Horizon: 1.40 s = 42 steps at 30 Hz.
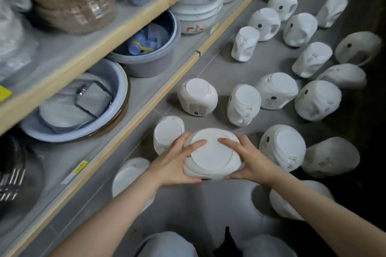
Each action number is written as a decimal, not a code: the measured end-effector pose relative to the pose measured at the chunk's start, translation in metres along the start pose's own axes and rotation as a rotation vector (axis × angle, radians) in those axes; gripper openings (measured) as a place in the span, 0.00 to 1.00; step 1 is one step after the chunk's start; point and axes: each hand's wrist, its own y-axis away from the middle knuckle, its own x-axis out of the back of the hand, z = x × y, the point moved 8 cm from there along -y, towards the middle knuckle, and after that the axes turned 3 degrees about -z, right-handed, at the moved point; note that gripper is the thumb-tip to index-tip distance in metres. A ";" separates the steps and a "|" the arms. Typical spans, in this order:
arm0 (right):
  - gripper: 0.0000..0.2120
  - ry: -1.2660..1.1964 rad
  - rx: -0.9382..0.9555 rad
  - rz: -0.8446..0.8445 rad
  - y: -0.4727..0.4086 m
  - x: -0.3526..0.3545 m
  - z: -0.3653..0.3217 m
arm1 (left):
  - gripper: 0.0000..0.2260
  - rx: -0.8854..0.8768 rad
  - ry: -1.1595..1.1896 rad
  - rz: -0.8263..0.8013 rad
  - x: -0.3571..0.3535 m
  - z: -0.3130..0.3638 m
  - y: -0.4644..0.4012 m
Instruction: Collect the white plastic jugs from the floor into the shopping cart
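Observation:
A white plastic jug [213, 155] is held between both my hands, low in the middle of the view, its round base facing me. My left hand [176, 162] grips its left side, thumb under and fingers across the top. My right hand [248, 160] grips its right side the same way. Several more white jugs stand or lie on the grey floor, such as one [197, 96] just beyond, one [243, 104] to its right and one [168, 133] beside my left hand. No shopping cart is in view.
Wooden-edged shelves [133, 27] run along the left, holding grey-blue basins [146, 48], stacked white bowls [198, 14] and wrapped goods. More jugs [282, 146] crowd the floor to the right. My knees [167, 244] show at the bottom edge.

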 end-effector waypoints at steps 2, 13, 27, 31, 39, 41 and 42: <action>0.43 0.015 0.029 0.005 -0.001 0.054 -0.042 | 0.45 0.003 0.004 0.023 0.059 0.035 0.014; 0.44 0.015 0.126 -0.020 0.011 0.312 -0.318 | 0.45 0.078 0.048 0.154 0.357 0.213 0.151; 0.32 -0.370 0.373 -0.025 0.054 0.378 -0.541 | 0.36 0.261 0.672 0.957 0.444 0.313 0.378; 0.29 -0.488 0.408 -0.028 0.064 0.326 -0.589 | 0.31 0.419 0.734 1.183 0.417 0.314 0.454; 0.26 -0.504 0.491 -0.220 0.108 0.196 -0.709 | 0.25 0.628 0.869 1.567 0.330 0.326 0.628; 0.26 -0.512 0.516 -0.302 0.125 0.157 -0.741 | 0.26 0.694 0.862 1.637 0.304 0.327 0.676; 0.26 -0.517 0.522 -0.348 0.136 0.138 -0.757 | 0.27 0.715 0.865 1.659 0.291 0.327 0.699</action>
